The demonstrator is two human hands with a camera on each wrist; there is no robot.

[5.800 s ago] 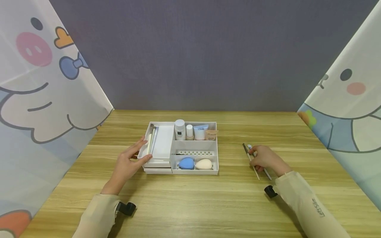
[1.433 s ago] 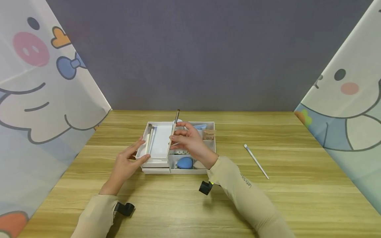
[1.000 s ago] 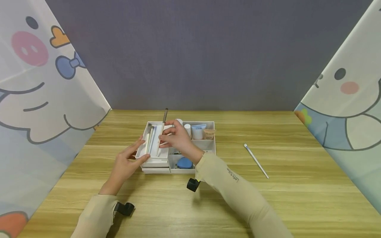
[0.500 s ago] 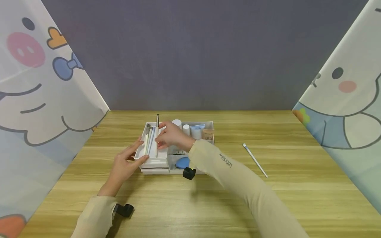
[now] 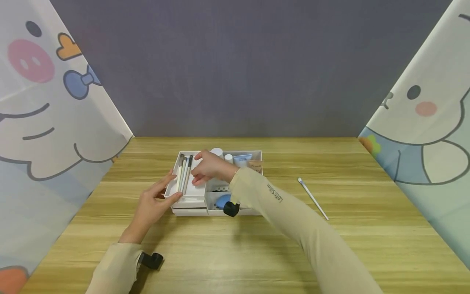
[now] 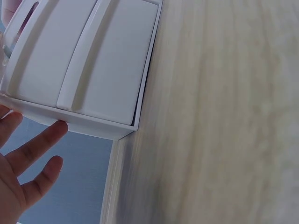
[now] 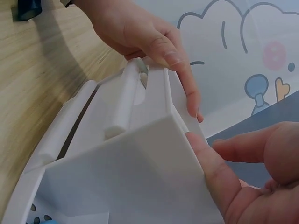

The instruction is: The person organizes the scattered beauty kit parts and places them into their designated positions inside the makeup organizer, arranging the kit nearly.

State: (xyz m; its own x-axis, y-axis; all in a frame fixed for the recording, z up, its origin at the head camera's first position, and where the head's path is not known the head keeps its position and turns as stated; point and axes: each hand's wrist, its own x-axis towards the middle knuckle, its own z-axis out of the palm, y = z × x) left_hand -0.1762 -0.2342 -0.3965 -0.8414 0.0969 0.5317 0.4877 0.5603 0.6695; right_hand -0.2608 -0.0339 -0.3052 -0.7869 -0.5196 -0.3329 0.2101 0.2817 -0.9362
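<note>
A white makeup organizer [image 5: 189, 212] with a brush tray [image 5: 196, 191] on its left stands on the table. Several makeup brushes lie side by side in that tray, the rightmost brush [image 5: 187, 179] with a dark tip. My right hand [image 5: 209, 168] is over the tray's right half, its thumb and fingers spread and apart from the brushes. At the front left corner my left hand [image 5: 149, 204] grips the tray, thumb at the front and fingers along the left side. In the right wrist view the left hand [image 7: 140, 35] bends over the tray's corner.
Another brush [image 5: 313, 199] lies on the wooden table to the right. Bottles and tubes, such as a blue-white tube [image 5: 242, 159], fill the organizer's back right compartment. A blue makeup sponge [image 5: 222, 201] sits in front, partly covered by the right wrist's camera [image 5: 231, 209].
My right hand brought a brush from the table's right side over to the tray, laid it beside the others and let it go. My left hand stayed at the corner.
</note>
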